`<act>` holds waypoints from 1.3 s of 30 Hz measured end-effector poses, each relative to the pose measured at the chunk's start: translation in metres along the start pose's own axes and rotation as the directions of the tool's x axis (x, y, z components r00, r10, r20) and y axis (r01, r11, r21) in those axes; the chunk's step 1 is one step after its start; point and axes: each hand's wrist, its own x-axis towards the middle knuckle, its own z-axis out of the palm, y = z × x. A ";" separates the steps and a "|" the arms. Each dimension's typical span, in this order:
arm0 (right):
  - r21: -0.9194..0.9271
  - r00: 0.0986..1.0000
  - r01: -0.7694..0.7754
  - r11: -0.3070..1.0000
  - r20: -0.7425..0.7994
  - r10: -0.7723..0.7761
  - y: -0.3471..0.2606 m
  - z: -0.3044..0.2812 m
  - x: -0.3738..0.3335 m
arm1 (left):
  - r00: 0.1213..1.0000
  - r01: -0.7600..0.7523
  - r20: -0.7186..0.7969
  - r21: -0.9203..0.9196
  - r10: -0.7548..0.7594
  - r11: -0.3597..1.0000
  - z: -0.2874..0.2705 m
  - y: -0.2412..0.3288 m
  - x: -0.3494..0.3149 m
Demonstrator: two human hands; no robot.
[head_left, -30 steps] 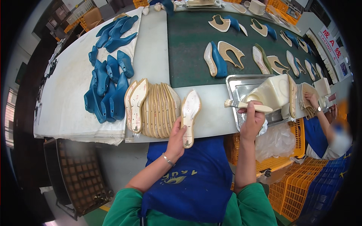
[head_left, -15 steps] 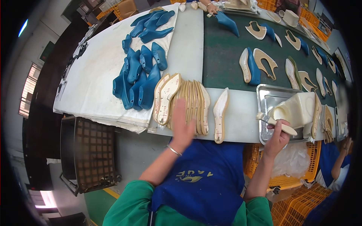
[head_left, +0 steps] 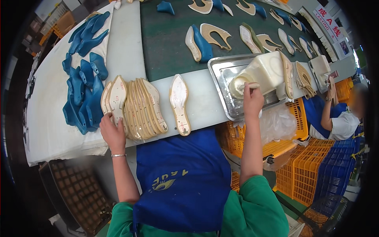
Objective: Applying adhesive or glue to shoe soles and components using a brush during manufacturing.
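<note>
My right hand (head_left: pixel 253 100) pinches the pale handle of a brush (head_left: pixel 252 85). The brush head is down in the mouth of a white plastic container (head_left: pixel 270 67), lying on its side with pale liquid inside. That container sits in a metal tray (head_left: pixel 226 103). At the left, my left hand (head_left: pixel 113 132) is closed around the heel end of an insole (head_left: pixel 118 94) leaning at the left end of a row of insoles (head_left: pixel 142 108); my fingers partly hide that end. A single insole (head_left: pixel 179 104) lies flat between the row and the tray.
Blue shoe lasts (head_left: pixel 85 94) are heaped on white cloth at the left. Lasts, insoles and perforated uppers (head_left: pixel 215 34) lie on the green belt (head_left: pixel 169 51). Orange crates (head_left: pixel 284 146) stand below the table's right side. A co-worker (head_left: pixel 339 118) is at the far right.
My left hand has gone from above the insole row to its left end. The brush has moved from above the tray into the container's mouth. The view has swung right.
</note>
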 end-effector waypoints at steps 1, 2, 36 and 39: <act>0.008 0.998 -0.056 0.998 0.024 0.056 -0.001 0.002 0.000 | 0.993 0.112 0.058 -0.185 -0.102 0.976 0.001 0.002 -0.002; 0.009 0.998 -0.054 0.998 0.025 0.054 -0.002 -0.001 0.001 | 0.993 0.113 0.057 -0.184 -0.104 0.976 0.000 0.004 -0.002; 0.641 0.646 0.443 0.627 0.257 -0.718 -0.179 0.029 0.000 | 0.701 0.712 0.606 -0.621 0.376 -0.329 -0.022 0.083 -0.058; 0.636 0.648 0.426 0.643 0.281 -0.708 -0.186 0.020 -0.006 | 0.694 0.719 0.621 -0.623 0.363 -0.309 -0.020 0.081 -0.057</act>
